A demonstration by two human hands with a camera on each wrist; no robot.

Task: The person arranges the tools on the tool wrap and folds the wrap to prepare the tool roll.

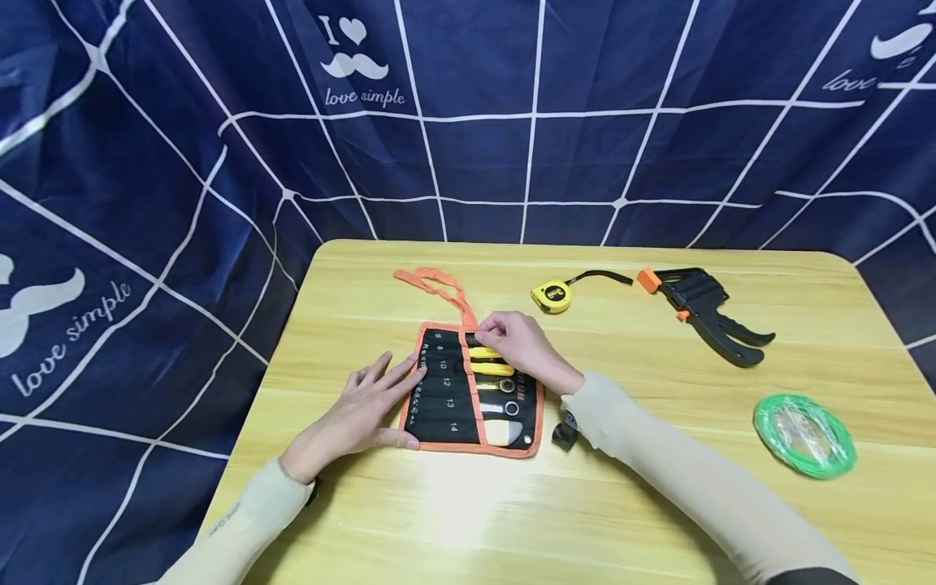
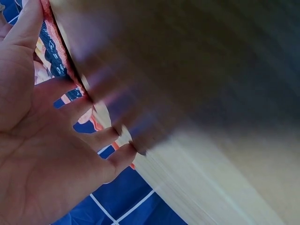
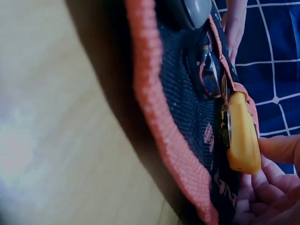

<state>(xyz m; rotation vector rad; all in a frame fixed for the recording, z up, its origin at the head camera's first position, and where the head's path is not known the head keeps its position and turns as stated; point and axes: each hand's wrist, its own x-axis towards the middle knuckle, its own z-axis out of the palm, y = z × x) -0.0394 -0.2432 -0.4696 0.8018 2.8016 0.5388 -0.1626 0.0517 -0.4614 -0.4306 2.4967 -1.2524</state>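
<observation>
A black tool pouch (image 1: 439, 406) with orange trim and numbered pockets lies unrolled on the table. Its pockets hold yellow-handled tools (image 1: 493, 369), two ring-ended wrenches (image 1: 504, 408) and a tool with a pale rounded end (image 1: 503, 431). My left hand (image 1: 369, 406) rests along the pouch's left edge, fingers spread and fairly straight. At the top pocket, my right hand (image 1: 521, 341) pinches the orange-trimmed pocket edge between thumb and forefinger. In the right wrist view the thumb is close beside a yellow handle (image 3: 243, 136), with the other fingers curled below it; whatever is inside that pocket is hidden.
An orange tie strap (image 1: 446, 284) trails from the pouch's top. Farther back lies a yellow tape measure (image 1: 552, 296) with a black wrist strap. A black and orange bar clamp (image 1: 702, 309) and a coil of green wire (image 1: 768, 426) lie to the right on the wooden table (image 1: 621, 512).
</observation>
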